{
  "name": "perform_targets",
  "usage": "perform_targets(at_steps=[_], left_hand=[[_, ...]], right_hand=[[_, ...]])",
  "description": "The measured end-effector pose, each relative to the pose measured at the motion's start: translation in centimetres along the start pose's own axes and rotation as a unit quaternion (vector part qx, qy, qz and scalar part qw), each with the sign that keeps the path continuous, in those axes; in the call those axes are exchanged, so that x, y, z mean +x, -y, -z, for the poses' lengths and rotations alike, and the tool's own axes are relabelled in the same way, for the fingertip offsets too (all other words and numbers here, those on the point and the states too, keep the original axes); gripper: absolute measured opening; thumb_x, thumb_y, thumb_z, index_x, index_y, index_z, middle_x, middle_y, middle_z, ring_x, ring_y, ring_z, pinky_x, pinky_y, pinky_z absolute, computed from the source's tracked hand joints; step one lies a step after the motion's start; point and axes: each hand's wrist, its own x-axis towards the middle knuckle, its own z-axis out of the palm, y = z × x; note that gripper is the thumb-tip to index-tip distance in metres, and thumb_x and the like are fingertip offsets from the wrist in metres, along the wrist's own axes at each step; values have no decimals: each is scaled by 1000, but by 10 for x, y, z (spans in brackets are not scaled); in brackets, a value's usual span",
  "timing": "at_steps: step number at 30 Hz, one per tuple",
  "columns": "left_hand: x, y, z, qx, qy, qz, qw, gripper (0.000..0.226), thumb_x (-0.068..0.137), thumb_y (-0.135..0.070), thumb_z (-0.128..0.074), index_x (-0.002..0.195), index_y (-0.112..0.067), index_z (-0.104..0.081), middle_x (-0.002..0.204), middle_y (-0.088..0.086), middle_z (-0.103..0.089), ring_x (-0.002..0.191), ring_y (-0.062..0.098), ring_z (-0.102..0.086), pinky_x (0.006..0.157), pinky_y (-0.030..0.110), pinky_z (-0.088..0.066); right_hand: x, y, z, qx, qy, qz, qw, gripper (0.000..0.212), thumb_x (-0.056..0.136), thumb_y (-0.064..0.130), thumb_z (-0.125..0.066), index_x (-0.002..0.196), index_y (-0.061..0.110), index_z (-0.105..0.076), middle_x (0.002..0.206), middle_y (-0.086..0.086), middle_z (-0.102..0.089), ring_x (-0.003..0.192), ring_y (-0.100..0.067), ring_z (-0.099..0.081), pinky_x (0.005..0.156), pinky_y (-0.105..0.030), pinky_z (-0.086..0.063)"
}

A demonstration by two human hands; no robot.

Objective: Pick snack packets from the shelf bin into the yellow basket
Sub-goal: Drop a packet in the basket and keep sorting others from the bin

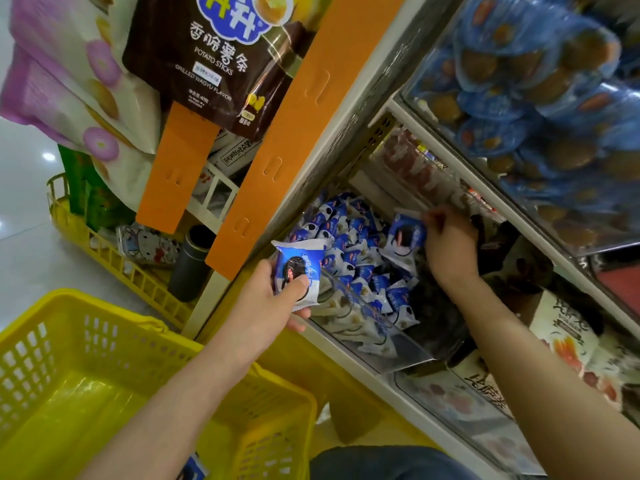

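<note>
- The basket [104,306] sits low on your left, well apart from the bin and open at the top. Both packets must end up there, so plan each carry as down and to the left.
- The bin [391,355] has a clear front wall, with a pile [346,244] of blue-and-white packets heaped behind it. Lift each packet up over that wall before you swing away, or it may catch on the edge.
- Your left hand [273,306] is just outside the bin's front. Its fingers and thumb are curled round one packet, with the thumb across its face. That grip looks firm, so I would take this one to the basket first.
- Your right hand [450,244] is deeper in the bin, above the pile, with its fingers narrowed to a pinch on the top edge of a second packet. A pinch on a sealed edge may slip, so lift straight and slowly. Take more of the packet into the fingers if it swings.
- The left packet [298,268] is clear of the pile, in the air by the wall. Lower it into the basket rather than throwing it, since the biscuit pictured on it may break.
- The right packet [407,235] hangs tilted, and I cannot tell whether its lower end touches the pile. Watch that it drags no neighbours out.
</note>
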Motion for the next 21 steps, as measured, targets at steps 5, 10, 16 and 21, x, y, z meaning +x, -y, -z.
perform_targets(at_steps=[5, 10, 16, 21], left_hand=[[-11, -3, 1, -43, 61, 9, 997, 67, 66, -57, -62, 120, -21, -47, 110, 5, -62, 76, 10, -69, 62, 27, -57], [-25, -6, -3, -22, 131, 8, 991, 64, 59, -53, -68, 116, -36, -46, 110, -10, -66, 96, 5, -65, 71, 21, -51], [-32, -8, 1, -13, 147, -11, 989, 42, 83, -28, -62, 123, -30, -50, 111, -7, -68, 105, 8, -63, 96, 33, -46], [-32, -11, 4, -23, 197, -16, 980, 37, 71, -37, -63, 108, -34, -56, 99, -13, -71, 97, 3, -65, 88, 27, -49]], right_hand=[[-45, 45, 31, 291, 119, -42, 948, 13, 91, 17, -55, 79, 21, -57, 80, 7, -63, 65, 0, -62, 55, -7, -47], [-91, 80, 39, 408, 316, -38, 856, 11, 89, 12, -56, 80, 12, -62, 76, -4, -67, 66, -6, -67, 56, -18, -55], [-95, 76, 29, 391, 339, -101, 850, 26, 92, 31, -49, 113, 17, -57, 97, 2, -67, 87, -4, -65, 73, -17, -55], [-94, 71, 26, 429, 443, -152, 772, 19, 94, 25, -50, 104, 15, -63, 90, 1, -74, 81, -6, -68, 65, -16, -53]])
